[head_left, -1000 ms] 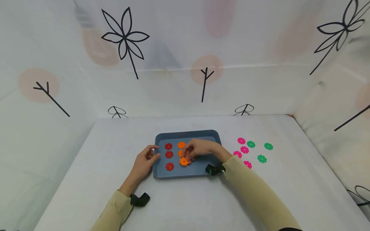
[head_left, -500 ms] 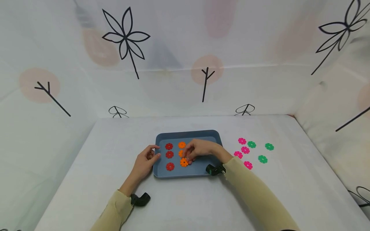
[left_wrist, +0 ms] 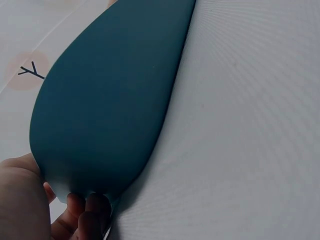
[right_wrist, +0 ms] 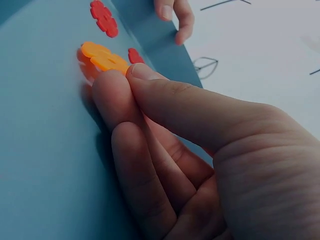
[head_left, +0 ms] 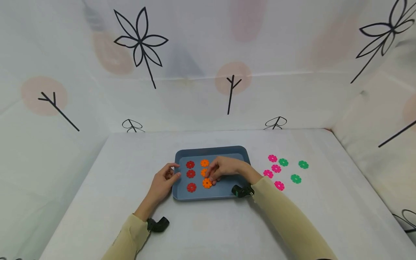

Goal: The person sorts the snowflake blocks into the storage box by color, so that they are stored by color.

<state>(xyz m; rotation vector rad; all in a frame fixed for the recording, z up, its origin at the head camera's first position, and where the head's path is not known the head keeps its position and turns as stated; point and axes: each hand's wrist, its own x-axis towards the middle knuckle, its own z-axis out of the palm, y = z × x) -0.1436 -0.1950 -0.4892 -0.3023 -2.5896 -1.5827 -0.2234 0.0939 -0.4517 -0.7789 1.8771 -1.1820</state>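
My left hand (head_left: 162, 183) grips the left rim of a blue-grey tray (head_left: 224, 193); in the left wrist view its fingers (left_wrist: 90, 220) curl against the tray's edge. My right hand (head_left: 225, 167) pinches a notched, flower-shaped orange plastic disc (head_left: 207, 183) between thumb and fingertips, low over the tray. In the right wrist view the pinched orange disc (right_wrist: 107, 60) is tilted, its near edge at the fingertips. Two more orange discs stand in line behind it, the upper orange disc (head_left: 204, 163) in full view, the other partly hidden by my fingers. Left of them lie three red discs (head_left: 191, 174) in a column.
On the white table right of the tray lie several pink discs (head_left: 276, 168) and three green discs (head_left: 296, 178). A printed white cloth wall (head_left: 195, 104) rises behind the table. Each wrist carries a small black camera (head_left: 158, 224).
The orange disc in my right hand has come down very slightly toward the tray. My left hand stays at the rim, and the other discs have not moved.
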